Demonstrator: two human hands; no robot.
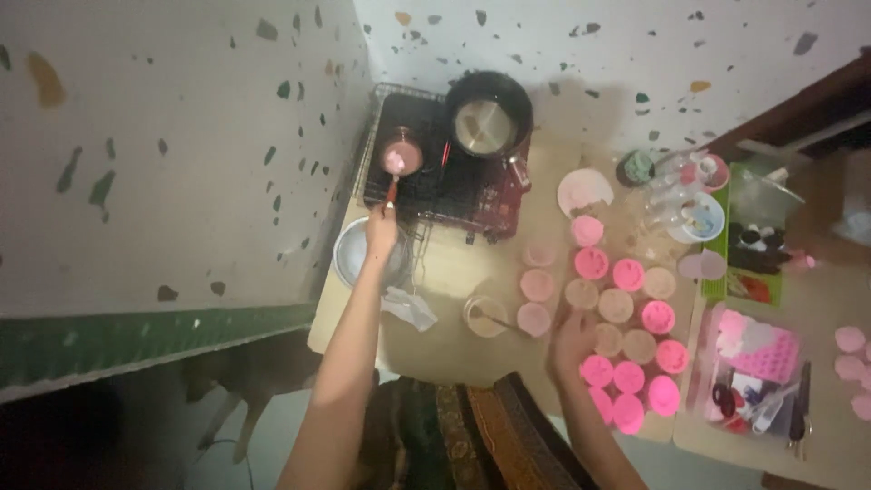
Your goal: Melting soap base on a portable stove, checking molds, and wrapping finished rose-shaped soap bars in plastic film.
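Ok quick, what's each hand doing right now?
Left hand: closed on the red handle of the small pink-filled pot on the stove.
Right hand: resting by the pink moulds; grip unclear.

Left arm stretches long and nearly straight, forward and up from the lower middle of the view, bare forearm. Left hand (381, 227) closed in a grip, knuckles up. Right arm comes in from the lower right, elbow bent. Right hand (572, 340) low, fingers loosely curled, palm down.
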